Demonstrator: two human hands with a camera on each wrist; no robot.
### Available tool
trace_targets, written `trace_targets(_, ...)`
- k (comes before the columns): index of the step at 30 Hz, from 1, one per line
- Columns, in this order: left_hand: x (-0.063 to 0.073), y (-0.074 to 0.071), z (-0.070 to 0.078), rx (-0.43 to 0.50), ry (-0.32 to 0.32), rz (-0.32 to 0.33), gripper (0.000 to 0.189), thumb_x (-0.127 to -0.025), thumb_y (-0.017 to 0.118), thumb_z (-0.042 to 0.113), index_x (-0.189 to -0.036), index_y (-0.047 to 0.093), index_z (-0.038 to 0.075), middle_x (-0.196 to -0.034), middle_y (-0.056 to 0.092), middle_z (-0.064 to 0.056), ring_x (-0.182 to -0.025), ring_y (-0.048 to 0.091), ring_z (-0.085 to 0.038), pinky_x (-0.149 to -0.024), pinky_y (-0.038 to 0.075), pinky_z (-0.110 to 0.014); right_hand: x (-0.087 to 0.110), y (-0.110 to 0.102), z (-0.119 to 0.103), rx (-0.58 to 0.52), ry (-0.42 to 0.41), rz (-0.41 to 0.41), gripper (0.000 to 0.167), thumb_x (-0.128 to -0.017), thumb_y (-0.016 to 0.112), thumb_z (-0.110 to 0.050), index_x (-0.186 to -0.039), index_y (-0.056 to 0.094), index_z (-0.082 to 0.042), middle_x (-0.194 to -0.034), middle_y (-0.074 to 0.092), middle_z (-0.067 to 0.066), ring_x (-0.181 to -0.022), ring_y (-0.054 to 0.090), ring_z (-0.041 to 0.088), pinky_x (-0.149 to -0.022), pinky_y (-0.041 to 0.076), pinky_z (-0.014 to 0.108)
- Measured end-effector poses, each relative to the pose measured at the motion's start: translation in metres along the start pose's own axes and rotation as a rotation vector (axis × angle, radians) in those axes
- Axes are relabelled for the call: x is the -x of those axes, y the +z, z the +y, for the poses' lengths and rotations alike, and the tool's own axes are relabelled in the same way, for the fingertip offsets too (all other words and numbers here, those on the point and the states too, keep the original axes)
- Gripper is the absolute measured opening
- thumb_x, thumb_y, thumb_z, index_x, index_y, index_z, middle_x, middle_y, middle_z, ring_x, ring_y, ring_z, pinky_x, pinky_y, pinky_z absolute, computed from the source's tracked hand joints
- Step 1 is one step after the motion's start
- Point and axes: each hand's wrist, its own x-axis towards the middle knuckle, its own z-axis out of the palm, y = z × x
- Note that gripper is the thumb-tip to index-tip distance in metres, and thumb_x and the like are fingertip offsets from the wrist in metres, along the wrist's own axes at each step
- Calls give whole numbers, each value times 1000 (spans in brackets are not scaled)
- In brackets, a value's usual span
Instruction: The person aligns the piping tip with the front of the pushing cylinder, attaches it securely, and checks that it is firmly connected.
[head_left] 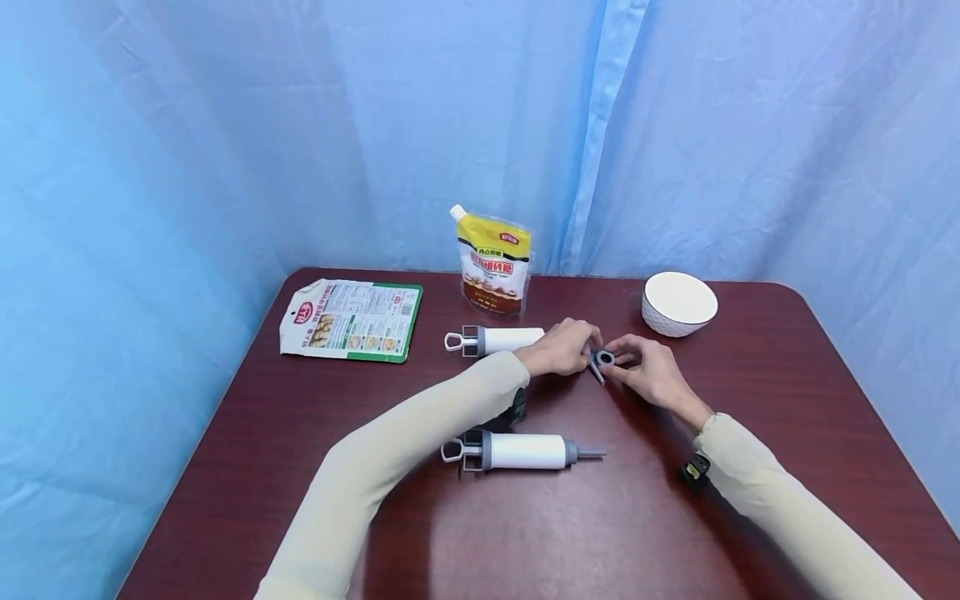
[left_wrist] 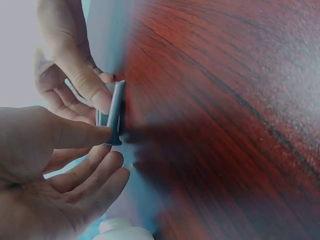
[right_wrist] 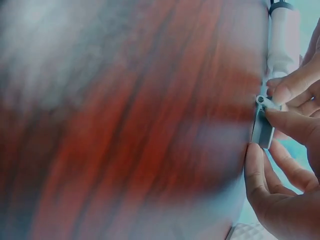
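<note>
My left hand [head_left: 566, 346] pinches a slim grey nozzle [head_left: 598, 372] by its flared end between thumb and fingers. Right beside it, the thumb and fingers of my right hand [head_left: 648, 371] grip a grey ring-shaped cap [head_left: 605, 358]. In the left wrist view the nozzle [left_wrist: 115, 107] lies along the side of the cap, and both hands meet there. The right wrist view shows the cap [right_wrist: 262, 131] edge-on near the tabletop. Behind my left hand lies a white syringe [head_left: 510, 339], its front end hidden in the head view.
Nearer me lies a second white syringe [head_left: 528, 451] with a grey tip attached. A yellow-topped spouted pouch [head_left: 492, 271] stands at the back. On the left is a flat green-and-white packet [head_left: 352, 321]; a white bowl [head_left: 678, 304] sits at the back right of the brown table [head_left: 600, 533].
</note>
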Motion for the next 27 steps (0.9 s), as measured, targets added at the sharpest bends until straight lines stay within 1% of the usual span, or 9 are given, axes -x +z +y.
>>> trace_targets(4, 2, -3, 0, 22, -8, 8, 27, -96, 67, 4, -121, 75, 8, -94, 75, -2, -82, 64, -8, -75, 48, -17, 2, -3, 4, 6, 16, 3, 30, -91, 81, -12, -116, 71, 0, -110, 77, 22, -98, 78, 36, -74, 51, 10)
trace_targets(9, 4, -8, -1, 23, 1, 38, 22, -96, 69, 7, -117, 78, 7, -96, 80, -3, -87, 70, -10, -82, 51, -19, 4, -7, 7, 17, 32, 13, 33, -90, 83, -16, -116, 71, 0, -106, 78, 21, -96, 78, 33, -73, 50, 10)
trace_targets(11, 5, -9, -2, 32, 7, 48, 21, -96, 69, 7, -115, 78, 7, -97, 80, -3, -88, 71, -10, -83, 52, -19, 4, -9, 8, 15, 38, 15, 33, -90, 83, -18, -115, 71, -1, -104, 79, 21, -94, 78, 31, -73, 50, 10)
trace_targets(14, 7, -10, -2, 43, 20, 58, 20, -96, 70, 8, -114, 79, 6, -98, 81, -4, -90, 72, -11, -82, 53, -18, 5, -10, 8, 13, 44, 20, 33, -90, 83, -19, -114, 71, -1, -103, 79, 20, -91, 79, 24, -72, 51, 10)
trace_targets(18, 10, -12, -2, 77, 41, 60, 20, -95, 73, 11, -113, 79, 4, -98, 80, -5, -88, 71, -12, -79, 51, -16, 7, -11, 9, 10, 63, 28, 31, -90, 83, -20, -112, 71, -2, -101, 79, 18, -85, 76, 9, -71, 51, 9)
trace_targets(20, 14, -13, -2, 97, 48, 62, 20, -95, 74, 12, -113, 79, 3, -97, 80, -6, -87, 71, -12, -78, 51, -15, 8, -11, 10, 5, 67, 27, 31, -90, 83, -20, -112, 71, -2, -101, 79, 18, -84, 75, 4, -71, 51, 10)
trace_targets(22, 18, -15, -2, 114, 52, 63, 21, -95, 76, 13, -112, 79, 3, -97, 80, -6, -86, 71, -11, -77, 51, -15, 9, -12, 10, -3, 63, 22, 32, -90, 83, -20, -114, 71, -2, -101, 79, 18, -85, 75, 6, -72, 51, 10)
trace_targets(27, 27, -19, -3, 147, 57, 71, 21, -95, 77, 12, -113, 79, 4, -101, 80, -7, -90, 72, -13, -80, 54, -16, 11, -11, 10, -8, 20, 19, 34, -92, 82, -19, -120, 71, -3, -101, 80, 18, -91, 79, 24, -73, 52, 11)
